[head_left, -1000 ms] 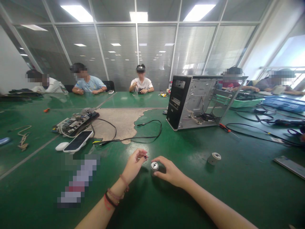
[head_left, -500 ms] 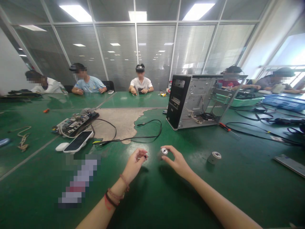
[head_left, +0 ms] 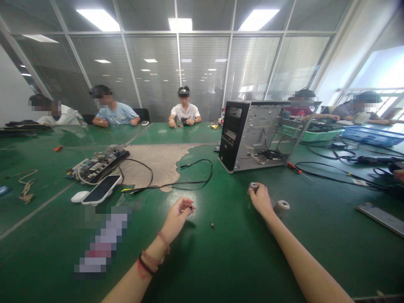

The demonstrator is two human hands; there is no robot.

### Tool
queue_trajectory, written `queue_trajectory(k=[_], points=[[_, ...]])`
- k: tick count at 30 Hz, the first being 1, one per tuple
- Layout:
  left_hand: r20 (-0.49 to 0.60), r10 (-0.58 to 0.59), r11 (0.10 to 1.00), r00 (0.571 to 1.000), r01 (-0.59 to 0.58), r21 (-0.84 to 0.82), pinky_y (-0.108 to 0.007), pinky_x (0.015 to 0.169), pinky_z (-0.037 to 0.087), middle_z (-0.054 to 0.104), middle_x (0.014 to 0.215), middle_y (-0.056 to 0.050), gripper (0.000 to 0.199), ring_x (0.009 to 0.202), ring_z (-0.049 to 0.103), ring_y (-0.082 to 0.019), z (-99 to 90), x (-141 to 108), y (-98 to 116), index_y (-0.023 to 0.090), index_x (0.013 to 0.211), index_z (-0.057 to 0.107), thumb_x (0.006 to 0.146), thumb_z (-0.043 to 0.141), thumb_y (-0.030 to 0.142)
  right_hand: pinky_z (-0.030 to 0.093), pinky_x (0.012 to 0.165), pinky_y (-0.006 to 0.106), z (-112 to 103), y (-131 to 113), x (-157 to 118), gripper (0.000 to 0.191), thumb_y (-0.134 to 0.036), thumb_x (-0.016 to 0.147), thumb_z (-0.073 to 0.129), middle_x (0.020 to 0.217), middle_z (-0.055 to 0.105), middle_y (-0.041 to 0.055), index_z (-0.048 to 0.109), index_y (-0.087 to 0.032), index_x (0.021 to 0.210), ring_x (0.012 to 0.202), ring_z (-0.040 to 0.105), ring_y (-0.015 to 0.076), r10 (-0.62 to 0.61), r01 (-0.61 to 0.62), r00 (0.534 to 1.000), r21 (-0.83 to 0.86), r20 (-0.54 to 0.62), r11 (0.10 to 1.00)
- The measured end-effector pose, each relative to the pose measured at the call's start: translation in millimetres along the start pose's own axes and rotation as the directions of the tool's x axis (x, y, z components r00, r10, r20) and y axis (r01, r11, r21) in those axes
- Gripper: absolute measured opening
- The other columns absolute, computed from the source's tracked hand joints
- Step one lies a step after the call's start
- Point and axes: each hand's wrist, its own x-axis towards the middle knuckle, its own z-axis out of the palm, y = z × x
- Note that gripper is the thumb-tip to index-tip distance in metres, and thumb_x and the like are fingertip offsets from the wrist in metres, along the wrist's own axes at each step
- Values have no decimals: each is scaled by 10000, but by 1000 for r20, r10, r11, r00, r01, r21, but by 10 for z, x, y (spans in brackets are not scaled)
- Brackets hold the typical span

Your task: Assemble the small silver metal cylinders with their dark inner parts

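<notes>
My right hand (head_left: 261,200) grips a small metal cylinder (head_left: 253,185) by its sides, out to the right near the computer case. A second metal cylinder (head_left: 282,207) with a pale round top stands upright beside my right wrist, partly behind it. My left hand (head_left: 180,211) hovers over the table with curled fingers and the fingertips pinched together. Something small and dark shows at those fingertips, too small to name. On the tabletop between my hands lies a tiny metallic piece (head_left: 212,226).
An opened computer case (head_left: 232,139) stands ahead, with a screwdriver (head_left: 295,168) at its right. A phone (head_left: 102,189), a circuit board assembly (head_left: 97,164) and a black cable (head_left: 189,182) lie left of it. A flat metal panel (head_left: 380,219) is far right. Several people sit around the table.
My right hand has carried its metal cylinder to the right, away from my left hand. The tiny piece on the table now shows. My left hand has barely moved.
</notes>
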Motion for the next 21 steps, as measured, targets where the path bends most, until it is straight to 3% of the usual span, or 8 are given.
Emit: queue_trajectory(k=[3, 6, 10, 12, 14, 16, 18, 21], points=[[0, -2, 1000, 1000, 2, 5, -270, 672, 450, 616, 764, -23, 179, 716, 591, -144, 3, -6, 15, 162, 870, 539, 714, 565, 244, 428, 812, 438, 7, -21, -19, 392, -331, 795, 429, 1039, 511, 187, 491, -97, 1103, 949, 546, 309, 4, -4, 1000, -31, 6, 1000], [-5, 4, 1000, 1000, -4, 11, -267, 670, 449, 617, 762, -24, 177, 716, 588, -143, 10, -11, 20, 160, 869, 544, 710, 568, 236, 378, 902, 462, -34, -136, -30, 501, -338, 784, 470, 1170, 441, 224, 426, -64, 1201, 1122, 441, 342, -46, 44, 998, -52, -34, 998], [-4, 13, 1000, 1000, -13, 4, -268, 669, 453, 617, 761, -26, 163, 715, 589, -144, 11, -15, 8, 159, 870, 544, 725, 556, 231, 278, 1014, 468, -160, -503, -157, 517, -313, 823, 458, 1324, 330, 192, 358, -106, 1286, 1256, 300, 308, -343, 342, 930, -31, -134, 939], [-6, 13, 1000, 1000, -13, 5, -273, 676, 457, 618, 757, -25, 161, 713, 590, -145, 9, -17, 3, 159, 869, 546, 721, 561, 222, 305, 1000, 440, -226, -731, -299, 391, -283, 861, 414, 1267, 411, 147, 424, -168, 1234, 1206, 377, 269, -469, 471, 882, 38, -49, 881], [-11, 13, 1000, 1000, -13, 9, -280, 688, 462, 620, 762, -27, 169, 717, 591, -147, 8, -18, 4, 159, 869, 550, 708, 570, 206, 384, 919, 373, -273, -931, -467, 275, -252, 880, 390, 1108, 525, 96, 504, -207, 1126, 1055, 500, 222, -585, 565, 787, 153, 195, 811], [-18, 9, 1000, 1000, -9, 18, -287, 694, 467, 623, 773, -32, 175, 726, 595, -152, 8, -19, 11, 157, 868, 554, 700, 578, 203, 432, 803, 304, -294, -1072, -622, 219, -262, 878, 419, 981, 568, 53, 540, -219, 1055, 879, 558, 177, -642, 596, 618, 263, 453, 759], [-22, 3, 1000, 1000, -2, 25, -289, 692, 470, 624, 779, -35, 177, 733, 599, -157, 11, -20, 22, 156, 865, 558, 701, 583, 216, 433, 711, 266, -292, -1146, -732, 211, -322, 840, 504, 899, 574, 27, 556, -214, 1014, 779, 556, 157, -634, 595, 477, 307, 609, 743], [-22, -7, 1000, 1000, 8, 22, -283, 696, 472, 625, 779, -33, 178, 741, 602, -156, 17, -23, 37, 159, 865, 561, 700, 590, 219, 409, 671, 249, -269, -1168, -801, 258, -374, 759, 611, 828, 563, 10, 569, -204, 947, 758, 537, 160, -603, 600, 409, 296, 685, 743]])
